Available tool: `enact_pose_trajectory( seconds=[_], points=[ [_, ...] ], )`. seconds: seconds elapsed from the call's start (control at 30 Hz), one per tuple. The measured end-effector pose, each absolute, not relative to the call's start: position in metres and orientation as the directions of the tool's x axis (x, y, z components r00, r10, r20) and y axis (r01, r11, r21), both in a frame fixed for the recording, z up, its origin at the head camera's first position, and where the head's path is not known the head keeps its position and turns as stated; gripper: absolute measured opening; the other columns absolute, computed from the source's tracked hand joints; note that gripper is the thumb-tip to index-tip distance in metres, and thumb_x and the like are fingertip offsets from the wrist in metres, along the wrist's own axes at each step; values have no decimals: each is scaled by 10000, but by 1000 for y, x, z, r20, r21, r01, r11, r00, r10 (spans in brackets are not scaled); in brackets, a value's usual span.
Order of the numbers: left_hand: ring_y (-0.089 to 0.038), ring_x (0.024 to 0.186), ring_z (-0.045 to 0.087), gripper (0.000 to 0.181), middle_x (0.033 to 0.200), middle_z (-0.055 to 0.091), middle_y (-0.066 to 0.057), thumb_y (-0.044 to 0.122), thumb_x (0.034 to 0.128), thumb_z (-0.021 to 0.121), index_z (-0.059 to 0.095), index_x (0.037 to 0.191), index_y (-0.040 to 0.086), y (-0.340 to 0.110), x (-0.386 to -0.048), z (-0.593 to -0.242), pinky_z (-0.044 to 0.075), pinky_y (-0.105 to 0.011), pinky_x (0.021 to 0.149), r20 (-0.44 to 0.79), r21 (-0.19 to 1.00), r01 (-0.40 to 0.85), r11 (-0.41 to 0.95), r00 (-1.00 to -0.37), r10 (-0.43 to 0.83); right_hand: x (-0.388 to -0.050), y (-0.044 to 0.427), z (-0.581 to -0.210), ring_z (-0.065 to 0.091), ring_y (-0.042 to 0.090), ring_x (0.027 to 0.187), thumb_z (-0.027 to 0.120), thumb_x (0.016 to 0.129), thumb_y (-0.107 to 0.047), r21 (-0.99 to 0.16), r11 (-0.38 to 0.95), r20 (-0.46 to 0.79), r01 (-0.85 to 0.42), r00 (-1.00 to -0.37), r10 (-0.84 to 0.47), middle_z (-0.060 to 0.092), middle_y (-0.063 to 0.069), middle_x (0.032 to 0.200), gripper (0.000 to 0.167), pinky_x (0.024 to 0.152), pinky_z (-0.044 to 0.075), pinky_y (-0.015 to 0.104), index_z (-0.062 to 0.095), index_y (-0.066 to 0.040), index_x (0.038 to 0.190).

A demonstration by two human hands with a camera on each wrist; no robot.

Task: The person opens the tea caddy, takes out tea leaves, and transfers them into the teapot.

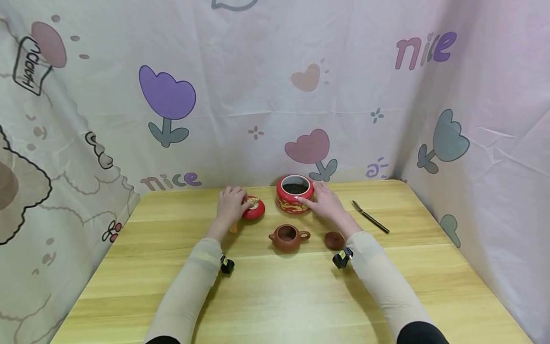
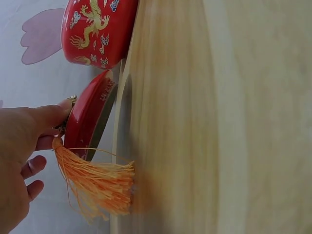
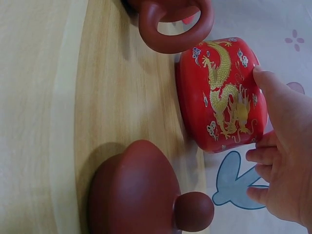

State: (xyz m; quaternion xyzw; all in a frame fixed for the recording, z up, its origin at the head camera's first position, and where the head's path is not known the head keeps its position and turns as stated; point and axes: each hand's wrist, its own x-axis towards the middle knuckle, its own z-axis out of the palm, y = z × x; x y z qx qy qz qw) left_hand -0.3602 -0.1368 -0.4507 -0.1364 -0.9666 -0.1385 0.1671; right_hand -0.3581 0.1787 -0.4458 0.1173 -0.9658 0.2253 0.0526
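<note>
In the head view, my left hand (image 1: 230, 204) pinches the gold knob of a red lid (image 1: 255, 211) at the table's back. The lid tilts close to the wood; whether its rim touches is unclear. An orange tassel (image 2: 97, 183) hangs from the knob in the left wrist view. To the right stands an open red tea jar (image 1: 292, 206) with gold dragons, dark loose tea (image 1: 295, 188) inside. My right hand (image 1: 327, 202) grips the jar's right side, thumb at the near rim and fingers behind, as the right wrist view (image 3: 287, 146) partly shows.
A lidless brown clay teapot (image 1: 287, 244) sits in front of the jar, spout left and handle right. Its round lid (image 1: 333, 241) lies near my right wrist. A slim dark-handled tool (image 1: 372, 219) with a metal tip lies farther right. A printed cloth (image 1: 240, 86) hangs behind the table.
</note>
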Motion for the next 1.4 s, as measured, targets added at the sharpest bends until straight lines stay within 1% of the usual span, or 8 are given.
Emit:
enact_pose_trajectory(
  seconds=[0.4,0.5,0.63,0.8,1.0,1.13,1.27,1.4],
  points=[
    [-307,1113,517,296,1008,668,-60,379,830,759,610,748,137,-144,-361,-453,375,-467,884,315,278,296,914,-927,204,-359,178,-449,170,376,1504,504,892,-680,-422,875,144,-235,-971,-192,289,181,1589,939,1185,209,580,230,-66,1547],
    [-307,1088,514,294,993,665,-64,383,834,754,621,769,129,-147,-361,-454,372,-466,875,299,277,285,918,-933,200,-360,178,-448,160,377,1506,517,891,-671,-435,868,144,-237,-971,-193,278,178,1595,935,1182,206,590,222,-81,1553],
    [-287,1054,500,296,983,652,-56,401,843,740,631,797,130,-151,-363,-455,367,-457,885,272,272,271,923,-942,197,-361,177,-447,166,397,1499,523,891,-666,-441,863,153,-248,-968,-200,282,186,1591,931,1173,207,606,232,-73,1548],
    [-292,1061,510,302,986,646,-57,412,841,738,634,804,131,-153,-361,-458,373,-467,916,231,282,259,924,-953,197,-359,178,-449,170,389,1500,520,893,-665,-429,871,142,-239,-970,-197,299,185,1584,932,1174,216,598,242,-58,1542],
    [-301,1044,518,298,967,645,-67,407,858,724,628,801,131,-152,-359,-457,382,-474,905,204,293,238,926,-962,183,-358,178,-450,172,376,1504,529,896,-652,-435,869,149,-237,-970,-190,308,183,1581,919,1178,222,585,248,-63,1543],
    [-323,1064,528,277,989,659,-92,386,871,717,668,851,113,-153,-356,-455,392,-511,944,192,319,232,919,-965,177,-358,177,-451,169,401,1498,528,901,-644,-447,860,156,-247,-968,-197,292,193,1584,917,1178,206,593,236,-61,1546],
    [-354,1103,542,289,1071,672,-134,374,888,697,694,943,90,-156,-351,-454,400,-557,975,187,330,228,916,-967,173,-354,176,-452,124,392,1508,508,933,-601,-444,858,147,-259,-965,-216,239,199,1603,901,1194,188,570,183,-35,1554],
    [-387,1138,542,322,1166,660,-167,383,905,671,690,1018,83,-157,-345,-450,395,-577,983,188,345,224,911,-968,167,-348,178,-449,89,366,1520,493,955,-566,-407,877,113,-257,-967,-230,172,212,1618,899,1201,191,554,137,5,1551]
  ],
)
